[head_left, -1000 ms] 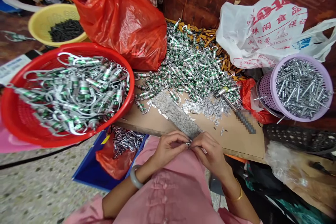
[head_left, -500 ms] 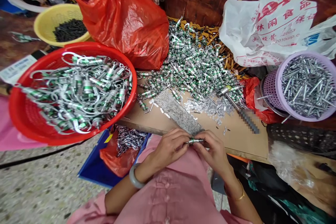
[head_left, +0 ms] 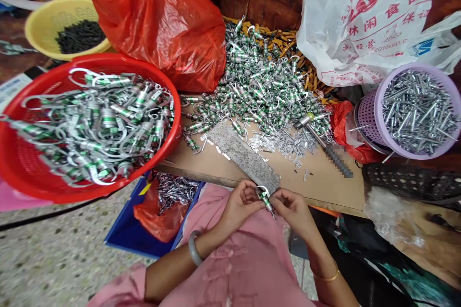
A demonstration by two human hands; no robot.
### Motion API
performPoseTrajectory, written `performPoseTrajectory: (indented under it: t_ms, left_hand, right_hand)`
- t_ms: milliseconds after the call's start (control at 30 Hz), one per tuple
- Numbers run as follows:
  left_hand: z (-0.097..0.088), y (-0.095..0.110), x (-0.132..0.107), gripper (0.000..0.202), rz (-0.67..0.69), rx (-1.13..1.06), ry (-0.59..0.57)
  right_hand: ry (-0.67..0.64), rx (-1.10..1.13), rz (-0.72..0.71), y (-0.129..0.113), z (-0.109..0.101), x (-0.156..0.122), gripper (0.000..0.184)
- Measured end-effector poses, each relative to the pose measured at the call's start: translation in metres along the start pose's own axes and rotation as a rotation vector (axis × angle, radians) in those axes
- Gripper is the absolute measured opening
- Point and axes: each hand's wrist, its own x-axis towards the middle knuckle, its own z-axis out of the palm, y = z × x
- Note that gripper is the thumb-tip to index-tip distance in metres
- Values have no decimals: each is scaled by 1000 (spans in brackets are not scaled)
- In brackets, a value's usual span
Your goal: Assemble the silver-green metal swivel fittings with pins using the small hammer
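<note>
Between my two hands, just off the table's front edge, is a small metal fitting [head_left: 266,200] with a green band, a curved silver hook and an eye at its lower end. My left hand [head_left: 240,206] pinches it from the left, with fingers curled behind it. On the other side, the thumb and finger of my right hand [head_left: 292,207] close on its body. A flat grey metal bar [head_left: 245,156] lies right ahead of my hands on the cardboard. Beyond it spreads a heap of similar green-banded fittings [head_left: 262,91].
A red basket [head_left: 176,127] of hooked fittings stands left, a purple basket [head_left: 382,127] of metal pins right. Small flat metal tags [head_left: 284,143] and a tool with a blurred handle [head_left: 338,160] lie on the cardboard [head_left: 324,192]. Red [head_left: 169,24] and white plastic bags [head_left: 360,33] stand behind.
The fitting has turned from lying crosswise to slanting down to the right, and its curved hook now shows. My fingers have shifted around it. The view has moved slightly.
</note>
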Motion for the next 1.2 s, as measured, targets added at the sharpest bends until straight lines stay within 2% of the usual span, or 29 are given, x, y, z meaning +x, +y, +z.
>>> performPoseTrajectory:
  t_ms: [100, 200, 267, 367, 433, 533, 633, 700, 800, 867, 1033, 1100, 1200]
  left_hand:
    - [1, -5, 3, 45, 30, 30, 74]
    - [1, 0, 6, 41, 58, 63, 99]
    - [-1, 5, 7, 39, 96, 80, 131]
    - [-5, 11, 9, 40, 146, 110, 174]
    - [-7, 13, 10, 40, 155, 121, 170]
    - [-8, 13, 10, 40, 147, 117, 157]
    - [-8, 13, 10, 38, 143, 103, 156]
    - [-7, 13, 10, 38, 146, 96, 157]
    - [-7, 14, 10, 38, 145, 89, 151]
    - [-8, 15, 10, 38, 141, 88, 139]
    - [-8, 16, 10, 39, 126, 73, 128]
    - [-7, 16, 10, 39, 118, 59, 125]
    - [-7, 14, 10, 38, 106, 34, 121]
  right_hand:
    - [61, -53, 7, -2, 3, 0, 39]
    - [93, -127, -25, -4, -6, -1, 37]
    - [266, -245, -62, 0, -22, -1, 37]
    - [645, -589, -111, 13, -53, 5, 46]
    - [718, -804, -123, 23, -68, 11, 47]
    - [640, -984, -88, 29, -79, 21, 33]
    - [620, -1064, -23, 26, -80, 27, 19]
    - [637, -1057, -25, 23, -79, 27, 18]
    - [641, -943, -108, 16, -75, 21, 21]
    - [571, -798, -187, 6, -65, 14, 24]
    - [200, -513, -382, -29, -20, 9, 23]
    - [161, -523, -431, -37, -6, 15, 20]
    - [183, -615, -469, -38, 2, 22, 19]
